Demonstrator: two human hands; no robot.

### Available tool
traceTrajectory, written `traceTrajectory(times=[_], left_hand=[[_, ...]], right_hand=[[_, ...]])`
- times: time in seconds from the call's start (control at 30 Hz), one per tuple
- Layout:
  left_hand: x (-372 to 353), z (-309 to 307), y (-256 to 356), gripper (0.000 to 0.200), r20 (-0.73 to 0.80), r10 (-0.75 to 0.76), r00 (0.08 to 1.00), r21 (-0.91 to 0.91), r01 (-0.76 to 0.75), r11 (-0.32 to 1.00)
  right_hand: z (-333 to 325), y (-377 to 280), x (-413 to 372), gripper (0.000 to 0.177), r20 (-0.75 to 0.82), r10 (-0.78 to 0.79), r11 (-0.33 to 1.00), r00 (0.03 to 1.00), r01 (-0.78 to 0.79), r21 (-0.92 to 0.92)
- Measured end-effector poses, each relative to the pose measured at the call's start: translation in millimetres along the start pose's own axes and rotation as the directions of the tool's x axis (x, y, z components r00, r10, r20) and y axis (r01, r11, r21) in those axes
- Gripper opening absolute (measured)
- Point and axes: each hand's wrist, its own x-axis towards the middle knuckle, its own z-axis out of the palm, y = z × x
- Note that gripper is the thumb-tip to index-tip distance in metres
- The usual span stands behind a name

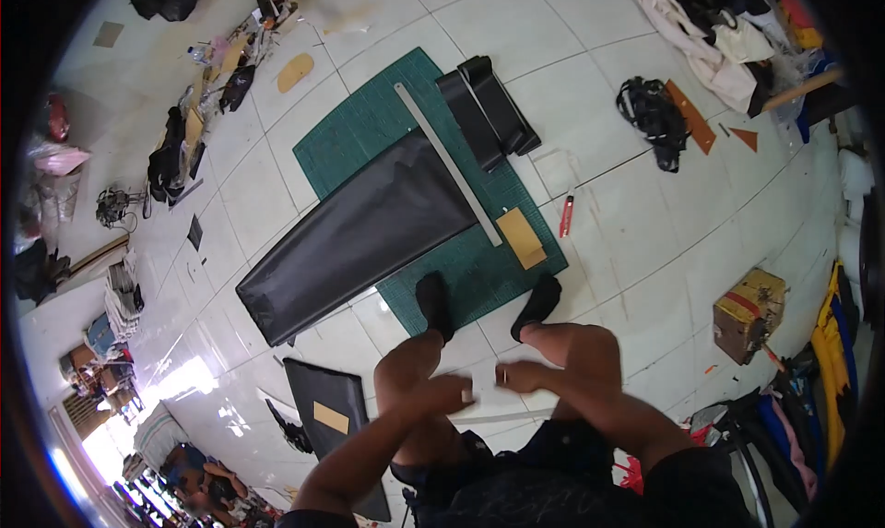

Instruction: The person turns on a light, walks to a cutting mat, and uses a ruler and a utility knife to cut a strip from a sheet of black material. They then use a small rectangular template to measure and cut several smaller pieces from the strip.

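My left hand [450, 394] is closed in front of my lap, a small pale spot at its fingertips. Facing it across a short gap, my right hand [521, 377] has curled fingers and a small whitish spot; what either holds is too small to tell. Beyond them, a black sheet [359, 228] lies partly over a green cutting mat [336, 141]. A metal ruler [447, 162] rests along the sheet's right end. A tan rectangular piece [522, 237] is on the mat, between the ruler and a red cutter [566, 216] on the tiles.
Folded black material [487, 113] lies at the mat's upper right. Another black sheet [336, 408] with a tan piece is left of my legs. A taped box [749, 316] sits at right. Black straps [653, 120] lie at upper right. My feet are on the mat's near edge.
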Motion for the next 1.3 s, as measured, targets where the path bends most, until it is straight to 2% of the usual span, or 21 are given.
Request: traceTrajectory(times=[0.03, 0.07, 0.1, 0.13, 0.2, 0.3, 0.33, 0.37, 0.43, 0.5, 0.57, 0.6, 0.7, 0.77, 0.8, 0.87, 0.9, 1.0, 1.1, 1.17, 1.3], left_hand=[[24, -24, -28, 0.024, -0.238, -0.020, 0.971, 0.132, 0.053, 0.990], [68, -25, -90, 0.024, -0.492, 0.149, 0.858, 0.123, -0.101, 0.987], [65, -81, -52, 0.025, -0.404, -0.270, 0.874, -0.255, 0.176, 0.951], [109, -103, -119, 0.028, -0.395, -0.178, 0.901, -0.211, 0.099, 0.972], [133, -154, -162, 0.034, -0.552, -0.124, 0.825, 0.134, 0.234, 0.963], [169, -214, -227, 0.041, -0.658, -0.136, 0.741, 0.212, 0.356, 0.910], [180, -226, -248, 0.044, -0.672, -0.144, 0.727, 0.210, 0.373, 0.904], [188, -229, -268, 0.046, -0.681, -0.151, 0.717, 0.211, 0.389, 0.897], [200, -231, -300, 0.051, -0.631, -0.199, 0.750, 0.317, 0.483, 0.816], [205, -247, -312, 0.056, -0.595, -0.235, 0.769, 0.424, 0.548, 0.721], [207, -267, -313, 0.062, -0.582, -0.263, 0.770, 0.499, 0.593, 0.631], [210, -277, -316, 0.064, -0.627, -0.250, 0.738, 0.431, 0.596, 0.677], [233, -321, -330, 0.071, -0.707, -0.198, 0.679, 0.286, 0.530, 0.798], [259, -345, -338, 0.075, -0.705, -0.137, 0.696, 0.240, 0.416, 0.877], [271, -346, -343, 0.077, -0.736, -0.067, 0.673, 0.292, 0.406, 0.866], [294, -342, -356, 0.081, -0.795, 0.064, 0.603, 0.361, 0.387, 0.849], [302, -336, -360, 0.083, -0.816, 0.059, 0.575, 0.352, 0.415, 0.839], [306, -331, -358, 0.086, -0.870, 0.028, 0.492, 0.301, 0.486, 0.820], [304, -338, -360, 0.089, -0.866, -0.003, 0.499, 0.268, 0.470, 0.841], [307, -348, -365, 0.090, -0.839, -0.023, 0.544, 0.246, 0.416, 0.875], [306, -348, -361, 0.091, -0.852, -0.022, 0.523, 0.231, 0.413, 0.881]], right_hand=[[-31, 31, 49, 0.039, -0.079, 0.017, 0.999, 0.997, -0.020, -0.045], [-68, 57, 85, 0.036, -0.157, 0.033, 0.994, 0.987, -0.048, -0.093], [-107, 60, 110, 0.035, -0.330, 0.133, 0.990, 0.935, -0.140, 0.003], [-146, 61, 128, 0.033, -0.481, 0.241, 0.971, 0.843, -0.214, 0.110], [-205, 91, 170, 0.037, -0.622, 0.073, 0.981, 0.780, -0.169, -0.097], [-259, 112, 213, 0.042, -0.702, 0.102, 0.976, 0.704, -0.209, -0.067], [-265, 108, 214, 0.044, -0.686, 0.140, 0.983, 0.714, -0.183, 0.011], [-266, 97, 206, 0.047, -0.665, 0.182, 0.983, 0.724, -0.158, 0.097], [-266, 102, 220, 0.052, -0.702, 0.138, 0.990, 0.698, -0.118, 0.078], [-266, 98, 224, 0.057, -0.800, -0.031, 0.986, 0.600, -0.111, -0.121], [-269, 96, 229, 0.060, -0.791, -0.015, 0.959, 0.612, -0.215, -0.184], [-267, 98, 232, 0.062, -0.783, 0.002, 0.940, 0.622, -0.268, -0.210], [-276, 160, 277, 0.061, -0.767, 0.028, 0.972, 0.641, -0.197, -0.129], [-265, 129, 242, 0.060, -0.802, -0.002, 0.965, 0.598, -0.210, -0.159], [-249, 116, 228, 0.059, -0.802, -0.004, 0.960, 0.598, -0.222, -0.171], [-228, 120, 228, 0.058, -0.854, -0.037, 0.949, 0.519, -0.250, -0.192], [-218, 121, 229, 0.057, -0.869, -0.061, 0.941, 0.492, -0.262, -0.214], [-198, 122, 238, 0.055, -0.947, -0.143, 0.950, 0.287, -0.229, -0.212], [-193, 138, 262, 0.052, -0.969, 0.074, 0.979, 0.238, -0.201, 0.026], [-194, 136, 263, 0.050, -0.967, 0.072, 0.976, 0.246, -0.218, 0.017], [-202, 124, 258, 0.054, -0.979, -0.011, 0.960, 0.203, -0.271, -0.067]])
